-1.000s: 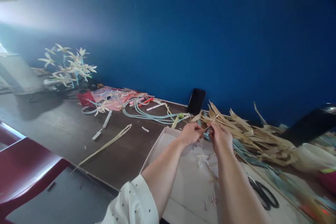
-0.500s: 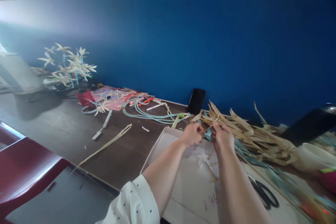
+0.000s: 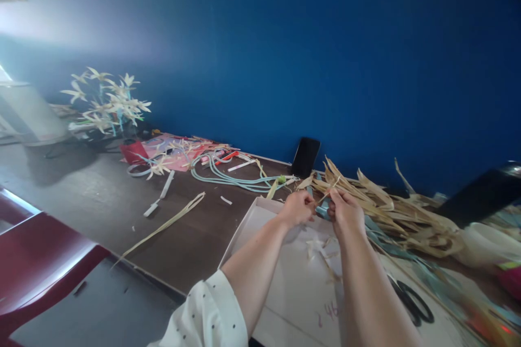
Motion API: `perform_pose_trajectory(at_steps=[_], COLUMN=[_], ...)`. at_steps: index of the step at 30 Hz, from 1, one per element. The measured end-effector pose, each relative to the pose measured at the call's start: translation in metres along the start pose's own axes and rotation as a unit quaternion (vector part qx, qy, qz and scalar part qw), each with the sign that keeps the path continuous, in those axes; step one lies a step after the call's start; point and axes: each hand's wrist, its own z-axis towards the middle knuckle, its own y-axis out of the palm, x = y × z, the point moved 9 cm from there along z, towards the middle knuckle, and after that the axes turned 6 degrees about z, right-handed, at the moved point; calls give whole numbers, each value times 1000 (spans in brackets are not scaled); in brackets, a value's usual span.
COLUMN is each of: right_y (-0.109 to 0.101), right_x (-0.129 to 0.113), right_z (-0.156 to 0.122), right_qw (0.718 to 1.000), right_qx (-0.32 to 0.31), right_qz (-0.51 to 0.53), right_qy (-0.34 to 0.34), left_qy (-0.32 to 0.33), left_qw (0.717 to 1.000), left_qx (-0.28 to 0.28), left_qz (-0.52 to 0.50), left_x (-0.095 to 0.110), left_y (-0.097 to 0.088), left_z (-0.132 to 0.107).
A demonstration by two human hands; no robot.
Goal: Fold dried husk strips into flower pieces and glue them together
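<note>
Strip (image 3: 323,199) of dried husk, thin and pale brown, stretched above the far edge of the tray (image 3: 280,282). My left fingers (image 3: 310,205) are curled closed on it at one side, and my right fingers (image 3: 335,201) pinch it at the other, with a light tip showing just above them. Neither grip leaves a visible gap; the exact contact is too small to read. Two holds set near each other probably steady so slender a piece, and the tray beneath would catch trimmings; a pale scrap (image 3: 314,248) lies on its floor. Right of the tray's far edge, husks (image 3: 374,195) are heaped, presumably for easy reach. Beyond the tray, a phone (image 3: 306,157) leans on the blue partition (image 3: 260,65), which seems to prop it up. Toward the tray's right side, scissors (image 3: 426,305) show their handles; whether they rest inside it I cannot tell. Left of the tray, a split leaf (image 3: 171,220) lies on the bench (image 3: 203,244).
</note>
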Motion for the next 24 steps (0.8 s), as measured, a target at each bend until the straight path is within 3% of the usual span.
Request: perform_pose_trajectory(at_steps=[12, 24], right_y=[-2, -3], right_x=[-4, -10], right_z=[-2, -4], right_qw=[1000, 998], right_qx=[20, 28], right_qz=[-19, -43], right_qy=[-8, -19], left_qy=[9, 66], left_qw=[999, 998], left_qx=[26, 3], left_qz=[-25, -6], left_x=[6, 2], left_y=[-5, 3], left_z=[-3, 3])
